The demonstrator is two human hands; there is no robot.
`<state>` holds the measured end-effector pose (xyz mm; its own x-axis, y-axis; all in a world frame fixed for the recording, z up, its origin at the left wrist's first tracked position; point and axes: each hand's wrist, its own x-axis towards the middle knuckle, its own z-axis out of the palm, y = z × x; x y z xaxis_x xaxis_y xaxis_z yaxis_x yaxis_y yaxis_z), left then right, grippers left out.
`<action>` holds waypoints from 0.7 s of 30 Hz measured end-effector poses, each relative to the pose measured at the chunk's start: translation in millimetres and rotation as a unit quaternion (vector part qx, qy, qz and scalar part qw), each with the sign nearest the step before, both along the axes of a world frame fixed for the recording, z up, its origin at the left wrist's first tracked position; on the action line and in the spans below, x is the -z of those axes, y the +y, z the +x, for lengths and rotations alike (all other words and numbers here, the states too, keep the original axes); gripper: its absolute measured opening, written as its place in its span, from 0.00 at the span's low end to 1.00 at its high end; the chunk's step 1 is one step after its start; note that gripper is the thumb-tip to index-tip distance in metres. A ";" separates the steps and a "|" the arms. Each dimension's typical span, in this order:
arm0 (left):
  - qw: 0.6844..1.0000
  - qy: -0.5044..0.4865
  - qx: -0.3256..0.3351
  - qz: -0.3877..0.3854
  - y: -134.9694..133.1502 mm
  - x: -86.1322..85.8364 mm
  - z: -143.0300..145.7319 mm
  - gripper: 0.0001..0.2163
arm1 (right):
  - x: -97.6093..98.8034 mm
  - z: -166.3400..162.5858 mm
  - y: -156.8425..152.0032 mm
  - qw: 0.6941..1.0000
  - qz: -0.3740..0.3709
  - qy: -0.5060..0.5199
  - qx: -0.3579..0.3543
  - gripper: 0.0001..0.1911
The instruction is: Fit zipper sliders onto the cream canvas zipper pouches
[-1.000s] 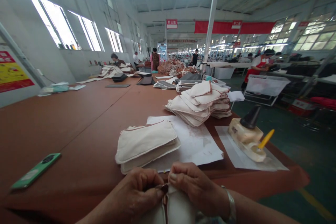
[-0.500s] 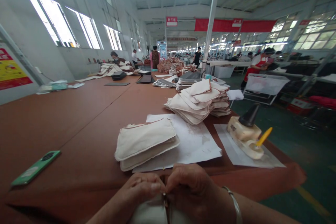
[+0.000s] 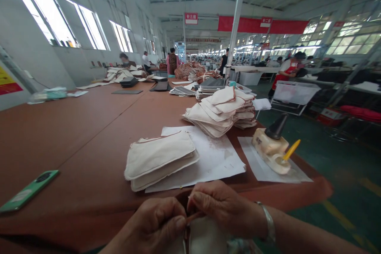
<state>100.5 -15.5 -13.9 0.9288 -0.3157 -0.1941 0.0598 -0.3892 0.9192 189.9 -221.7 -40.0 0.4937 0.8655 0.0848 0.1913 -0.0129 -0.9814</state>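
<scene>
At the bottom centre of the frame, the left hand and the right hand meet at a pouch before the near edge of the table, with a phone lying on it at lower left. Just beyond the hands, a small stack of pouches overlaps the left part of a paper sheet, whose far edge meets a larger pile of pouches. Right of centre, a container with a stick in it rests on a second sheet, and behind it, off the table, stands a bin.
</scene>
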 end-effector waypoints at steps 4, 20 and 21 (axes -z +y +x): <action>0.997 -0.051 -0.029 0.043 -8.2 -5.7 -0.5 0.19 | -5.1 6.0 1.8 0.995 -0.035 0.002 -0.088 0.23; 0.947 0.236 -0.071 -0.207 0.1 -1.8 3.3 0.23 | 6.1 11.6 -8.5 0.994 0.058 0.023 -0.087 0.21; 0.943 0.240 -0.060 -0.222 -1.3 1.1 2.7 0.22 | 6.1 11.9 -8.8 0.993 0.062 0.033 -0.091 0.21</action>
<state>103.2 -16.8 -15.0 0.8021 -0.3634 -0.4738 0.5288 0.0638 0.8463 201.8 -230.5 -46.0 0.3389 0.9254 0.1694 0.1152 0.1379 -0.9837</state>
